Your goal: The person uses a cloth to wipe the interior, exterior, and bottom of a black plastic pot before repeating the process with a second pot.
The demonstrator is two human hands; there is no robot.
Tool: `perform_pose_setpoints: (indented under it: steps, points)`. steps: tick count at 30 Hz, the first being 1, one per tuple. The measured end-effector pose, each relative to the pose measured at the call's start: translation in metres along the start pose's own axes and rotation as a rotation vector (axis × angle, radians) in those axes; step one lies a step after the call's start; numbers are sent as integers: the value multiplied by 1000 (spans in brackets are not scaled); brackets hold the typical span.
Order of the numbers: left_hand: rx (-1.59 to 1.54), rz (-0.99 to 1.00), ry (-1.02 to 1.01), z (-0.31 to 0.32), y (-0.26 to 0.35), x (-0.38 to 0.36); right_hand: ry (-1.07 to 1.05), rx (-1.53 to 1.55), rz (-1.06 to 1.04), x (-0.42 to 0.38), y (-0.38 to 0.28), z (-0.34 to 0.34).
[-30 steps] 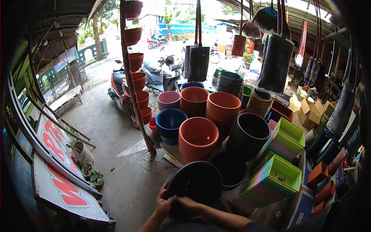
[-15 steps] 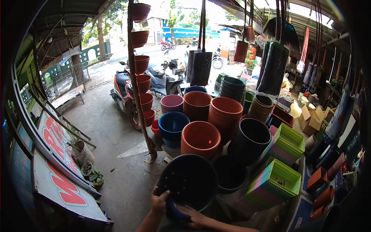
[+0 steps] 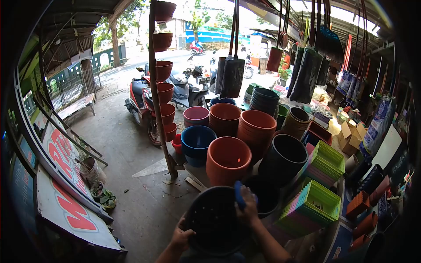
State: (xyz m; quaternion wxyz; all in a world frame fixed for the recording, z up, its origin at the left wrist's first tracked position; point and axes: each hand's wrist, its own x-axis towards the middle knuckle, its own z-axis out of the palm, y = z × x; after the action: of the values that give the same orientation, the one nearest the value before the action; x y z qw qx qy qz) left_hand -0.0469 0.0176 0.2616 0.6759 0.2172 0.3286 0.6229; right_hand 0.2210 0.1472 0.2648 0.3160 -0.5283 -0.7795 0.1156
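Observation:
A black plastic pot [image 3: 212, 236] with small drainage holes in its bottom is tilted so its mouth faces me. My left hand [image 3: 181, 236] grips the rim on its left side, thumb over the edge. At the upper right of the same rim is my right hand [image 3: 249, 207], closed on a blue cloth [image 3: 239, 195] that is pressed against the edge. Just behind sits another black pot [image 3: 266, 197], partly hidden by my right hand. A terracotta-coloured pot [image 3: 229, 158] stands beyond the held one.
Stacked pots, including a blue one [image 3: 197, 142] and a large black one [image 3: 285, 155], crowd ahead. Green baskets [image 3: 322, 199] are stacked on the right. A post [image 3: 160, 105] with hanging pots rises left of them. Dustpans [image 3: 231, 76] hang overhead; motorbikes [image 3: 142, 103] are parked beyond.
My right hand has moved the blue cloth from the pot's near lower rim up to its upper right rim. The pot has lowered slightly; my left hand still grips its left side.

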Motion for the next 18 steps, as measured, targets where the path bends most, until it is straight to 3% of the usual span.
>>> perform_pose_setpoints:
  steps: [2, 5, 6, 8, 11, 13, 17, 18]
  points:
    - [84, 1, -39, 7, -4, 3, -25, -31, -160, 9, -37, 16]
    - [-127, -86, -118, 20, -3, 10, -129, 297, -365, -6, -100, 43]
    - [-254, -87, -18, 24, -2, 8, -214, 347, -444, -18, -114, 51]
    - [-381, -86, 78, 17, 4, 11, -437, 369, -478, -45, -138, 52]
    - [-381, -151, -23, -10, 8, 26, -417, 443, -507, -78, -128, 74]
    - [65, 181, 248, -13, 4, 35, -583, 577, -424, -89, -115, 57]
    - [-75, 227, 321, -13, 11, 48, -651, 202, -349, -88, -78, 26]
    - [-75, 229, 317, -14, 11, 51, -521, 66, -400, -89, -69, 19]
